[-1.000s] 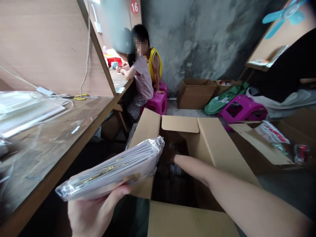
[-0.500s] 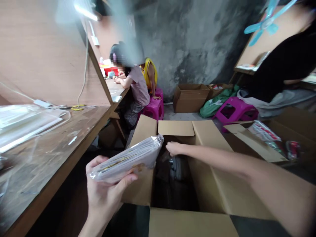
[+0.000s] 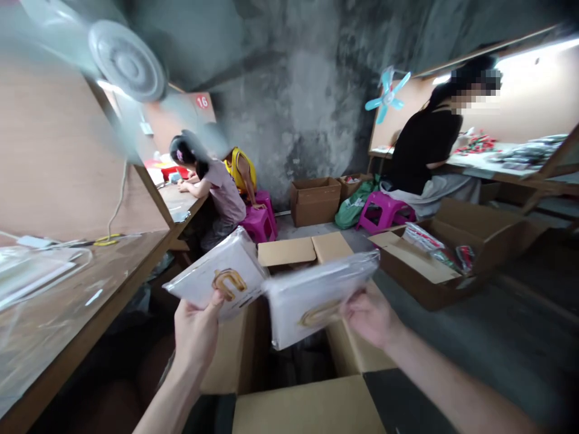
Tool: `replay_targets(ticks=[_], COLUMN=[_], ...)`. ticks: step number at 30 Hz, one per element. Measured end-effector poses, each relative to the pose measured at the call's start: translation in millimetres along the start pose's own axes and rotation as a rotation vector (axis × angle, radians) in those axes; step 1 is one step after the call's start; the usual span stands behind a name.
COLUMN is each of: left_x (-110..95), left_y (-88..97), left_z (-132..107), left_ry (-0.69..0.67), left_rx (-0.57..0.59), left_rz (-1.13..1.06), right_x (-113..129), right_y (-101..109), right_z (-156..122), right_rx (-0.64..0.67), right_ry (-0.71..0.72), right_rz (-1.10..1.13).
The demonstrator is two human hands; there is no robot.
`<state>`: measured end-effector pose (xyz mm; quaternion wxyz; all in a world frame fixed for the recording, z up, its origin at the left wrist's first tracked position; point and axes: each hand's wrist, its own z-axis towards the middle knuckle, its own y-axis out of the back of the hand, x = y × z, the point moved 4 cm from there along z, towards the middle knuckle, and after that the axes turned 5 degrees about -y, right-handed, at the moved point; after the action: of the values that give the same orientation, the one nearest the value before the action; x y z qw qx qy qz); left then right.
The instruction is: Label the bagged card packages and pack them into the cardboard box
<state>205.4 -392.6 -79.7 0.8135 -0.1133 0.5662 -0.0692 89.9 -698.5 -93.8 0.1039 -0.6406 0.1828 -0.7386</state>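
Left: left hand closed around the lower edge of the left packet, thumb on the front face, fingers behind. Firm pinch, packet tilted.

Right: right hand pinching the near edge of the right packet, thumb and fingers nearly closed on it. Motion blur, exact finger placement hard to read.

Packets: two flat white packs in clear plastic film, each with a gold curved logo. Both sit just above the open carton, side by side, their edges nearly touching. Contents can't be identified.

Handling: looks light, flat and fairly stiff, though it may flex if held by one corner. Film likely slippery. Best hold: both faces near the middle of a long edge, not the loose film at the corners.

Right of open carton: second carton, flaps open, holding wrapped red-and-white goods.

Beyond open carton: two closed-up brown cartons by the concrete wall; co-worker in black top at a bench on the right, pink stool beside them.

Left of open carton: wooden workbench with clear film on it.
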Motion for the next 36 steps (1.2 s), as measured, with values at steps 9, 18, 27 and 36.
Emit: replay_targets(ticks=[9, 18, 27, 36], left_x=[20.0, 17.0, 28.0, -17.7], left_y=[-56.6, -44.0, -19.5, -17.0], left_z=[-64.2, -76.9, -61.5, -29.1], left_ry=[-0.091, -0.076, 0.279, 0.132], left_rx=[0.165, 0.215, -0.035, 0.028], left_rz=[-0.115, 0.134, -0.231, -0.154], right_x=[-69.4, -52.2, 2.2, 25.9], right_y=[-62.5, -39.1, 5.6, -37.5], right_z=[-4.9, -4.9, 5.0, -0.7], right_rx=[0.078, -0.041, -0.079, 0.187], right_ry=[-0.231, -0.041, 0.17, 0.425], right_rz=[0.684, 0.371, 0.033, -0.185])
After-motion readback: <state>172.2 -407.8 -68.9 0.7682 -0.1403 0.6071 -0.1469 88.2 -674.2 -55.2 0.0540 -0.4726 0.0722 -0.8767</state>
